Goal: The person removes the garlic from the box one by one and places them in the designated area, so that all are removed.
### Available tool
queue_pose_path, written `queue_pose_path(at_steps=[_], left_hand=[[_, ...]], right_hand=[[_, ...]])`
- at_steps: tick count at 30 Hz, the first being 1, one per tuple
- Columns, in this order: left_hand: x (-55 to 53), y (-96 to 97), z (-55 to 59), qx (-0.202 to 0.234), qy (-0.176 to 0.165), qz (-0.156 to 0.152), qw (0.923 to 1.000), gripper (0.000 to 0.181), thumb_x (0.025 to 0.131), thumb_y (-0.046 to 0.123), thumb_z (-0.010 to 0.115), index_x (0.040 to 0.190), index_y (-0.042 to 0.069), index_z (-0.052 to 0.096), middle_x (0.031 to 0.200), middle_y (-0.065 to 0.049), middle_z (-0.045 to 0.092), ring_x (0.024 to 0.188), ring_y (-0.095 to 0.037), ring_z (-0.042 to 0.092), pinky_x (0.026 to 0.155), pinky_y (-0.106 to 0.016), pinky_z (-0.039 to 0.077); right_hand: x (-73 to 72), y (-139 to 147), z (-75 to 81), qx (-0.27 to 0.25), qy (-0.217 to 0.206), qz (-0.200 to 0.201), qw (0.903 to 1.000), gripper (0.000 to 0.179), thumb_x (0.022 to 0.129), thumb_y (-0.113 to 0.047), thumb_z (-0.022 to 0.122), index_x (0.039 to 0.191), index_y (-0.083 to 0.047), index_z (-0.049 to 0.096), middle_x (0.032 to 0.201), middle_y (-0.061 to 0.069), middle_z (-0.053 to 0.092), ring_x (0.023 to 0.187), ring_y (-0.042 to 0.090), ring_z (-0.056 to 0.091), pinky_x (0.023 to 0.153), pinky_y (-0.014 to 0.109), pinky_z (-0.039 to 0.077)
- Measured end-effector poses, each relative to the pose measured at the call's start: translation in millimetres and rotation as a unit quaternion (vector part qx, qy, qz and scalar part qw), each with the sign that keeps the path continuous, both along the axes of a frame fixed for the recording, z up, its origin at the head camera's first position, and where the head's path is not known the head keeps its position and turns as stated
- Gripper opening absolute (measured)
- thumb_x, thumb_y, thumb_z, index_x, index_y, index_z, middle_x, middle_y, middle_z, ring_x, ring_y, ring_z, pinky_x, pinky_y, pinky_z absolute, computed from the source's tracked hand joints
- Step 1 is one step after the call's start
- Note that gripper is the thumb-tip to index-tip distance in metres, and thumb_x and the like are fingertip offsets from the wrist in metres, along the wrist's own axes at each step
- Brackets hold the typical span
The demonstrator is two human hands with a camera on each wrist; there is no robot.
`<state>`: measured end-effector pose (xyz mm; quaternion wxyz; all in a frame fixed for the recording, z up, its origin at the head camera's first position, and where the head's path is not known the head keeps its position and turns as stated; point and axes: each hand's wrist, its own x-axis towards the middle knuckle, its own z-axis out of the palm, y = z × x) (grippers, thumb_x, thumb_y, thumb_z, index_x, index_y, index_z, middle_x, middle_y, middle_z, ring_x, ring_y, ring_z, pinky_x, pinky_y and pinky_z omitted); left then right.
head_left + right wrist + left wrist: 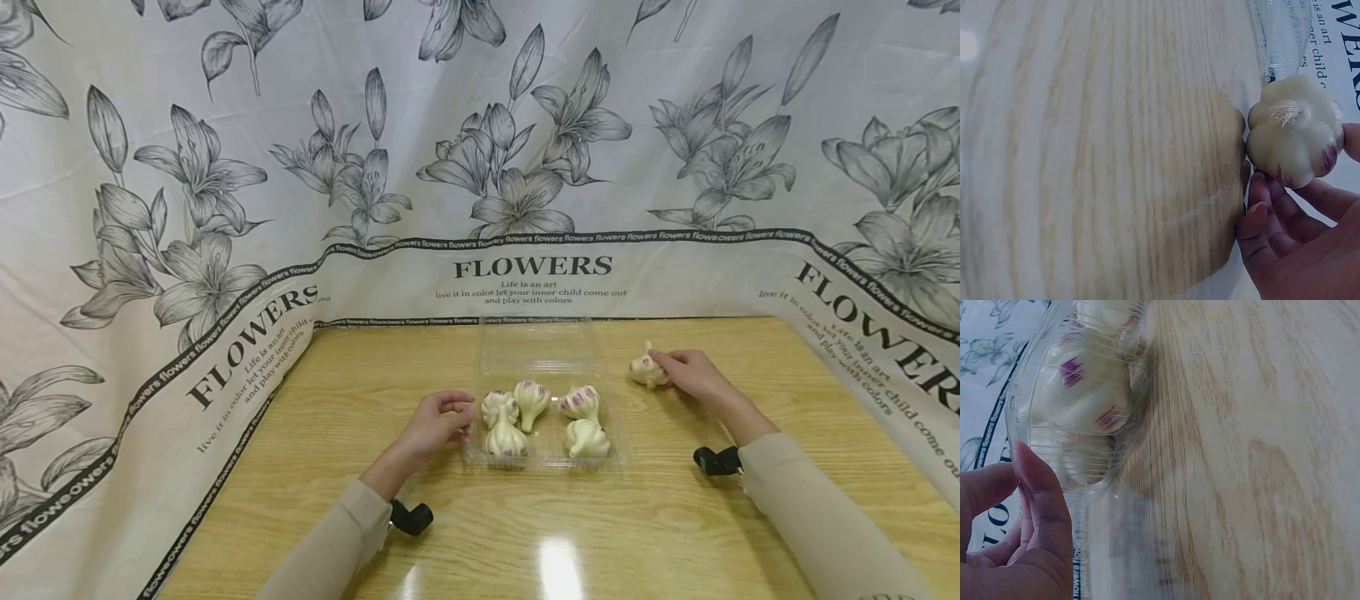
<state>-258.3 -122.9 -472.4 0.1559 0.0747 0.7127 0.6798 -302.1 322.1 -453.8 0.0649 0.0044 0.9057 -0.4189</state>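
A clear plastic clamshell box (pixel 546 457) stands on the table with its lid (pixel 536 346) folded back. Inside it sit several white garlic bulbs with purple streaks, three in the left part, including one bulb (pixel 506 437), and two in the right part, including another bulb (pixel 587 439). My left hand (pixel 438 419) pinches the box's left rim between thumb and forefinger, as the left wrist view shows. To the right of the box, my right hand (pixel 690 373) holds a single garlic bulb (pixel 1294 134) by its side, root end facing the wrist camera.
The wooden table (pixel 360 367) has a glossy surface with light glare near the front. A white curtain (pixel 540 283) with printed flowers and lettering borders it at the back and both sides. Black wrist mounts (pixel 717 461) sit by both sleeves.
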Motion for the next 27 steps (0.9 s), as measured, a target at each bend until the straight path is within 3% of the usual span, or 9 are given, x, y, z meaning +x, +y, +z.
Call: queue_pose_path(at_steps=[5,10,12,14,16,19,25,27], left_hand=[[-0.3,-0.1,-0.3,-0.003,0.002,0.004,1.0,0.035,0.102,0.001,0.06,0.134,-0.01,0.055,0.096,-0.011,0.062,0.074,-0.016,0.062,0.064,-0.028,0.056],[0.1,0.1,-0.5,-0.008,0.004,0.006,0.9999,0.035,0.102,0.002,0.06,0.134,-0.009,0.055,0.096,-0.011,0.062,0.074,-0.016,0.062,0.065,-0.029,0.057],[0.5,0.1,-0.3,-0.01,0.006,0.006,0.9999,0.035,0.102,0.002,0.06,0.134,-0.009,0.055,0.096,-0.011,0.062,0.074,-0.017,0.062,0.065,-0.029,0.056],[0.7,0.1,-0.6,-0.013,0.006,0.007,0.9999,0.034,0.102,0.002,0.06,0.134,-0.009,0.055,0.095,-0.01,0.062,0.074,-0.017,0.062,0.065,-0.029,0.056],[0.6,0.2,-1.1,-0.016,0.007,0.008,0.9998,0.034,0.102,0.003,0.06,0.134,-0.008,0.056,0.095,-0.009,0.063,0.075,-0.017,0.062,0.065,-0.029,0.056],[-0.3,0.2,-2.6,-0.018,0.007,0.012,0.9997,0.033,0.102,0.003,0.061,0.133,-0.007,0.057,0.095,-0.009,0.063,0.075,-0.016,0.062,0.066,-0.029,0.056],[-0.1,-0.1,-4.4,-0.015,0.011,0.009,0.9998,0.033,0.102,0.003,0.06,0.133,-0.008,0.057,0.096,-0.01,0.063,0.075,-0.016,0.062,0.066,-0.031,0.056],[0.3,0.1,-3.6,-0.015,0.011,0.009,0.9998,0.034,0.102,0.003,0.061,0.133,-0.008,0.057,0.096,-0.01,0.063,0.074,-0.016,0.062,0.067,-0.031,0.056]], right_hand=[[-3.9,0.4,0.0,-0.01,-0.015,-0.006,0.9998,0.079,0.108,-0.056,0.033,0.142,0.015,0.047,0.125,0.027,0.057,0.101,0.031,0.054,0.079,0.038,0.046],[-7.1,-0.4,0.2,-0.021,-0.037,-0.014,0.999,0.086,0.108,-0.057,0.03,0.15,0.017,0.032,0.148,0.038,0.038,0.128,0.045,0.045,0.099,0.052,0.046],[-8.6,-0.6,0.1,-0.024,-0.038,-0.014,0.9989,0.085,0.109,-0.055,0.029,0.151,0.018,0.029,0.15,0.039,0.035,0.13,0.046,0.044,0.1,0.053,0.045],[-9.5,-1.8,0.4,-0.029,-0.039,-0.017,0.9987,0.081,0.109,-0.053,0.029,0.151,0.017,0.032,0.142,0.037,0.043,0.119,0.044,0.051,0.094,0.051,0.049],[-10.7,-2.4,0.3,-0.034,-0.041,-0.021,0.9984,0.077,0.11,-0.051,0.03,0.149,0.015,0.036,0.125,0.032,0.053,0.099,0.037,0.057,0.081,0.046,0.052],[-12.5,-3.0,0.3,-0.044,-0.043,-0.026,0.9978,0.071,0.11,-0.048,0.031,0.146,0.013,0.04,0.102,0.016,0.055,0.077,0.026,0.054,0.068,0.04,0.049],[-15.4,-2.0,0.7,-0.048,-0.036,-0.026,0.9978,0.064,0.111,-0.045,0.031,0.138,0.011,0.046,0.082,0.007,0.052,0.068,0.022,0.051,0.063,0.039,0.048],[-15.8,-2.1,0.5,-0.045,-0.033,-0.025,0.9981,0.063,0.111,-0.044,0.03,0.137,0.011,0.047,0.085,0.01,0.054,0.071,0.025,0.052,0.065,0.04,0.048]])
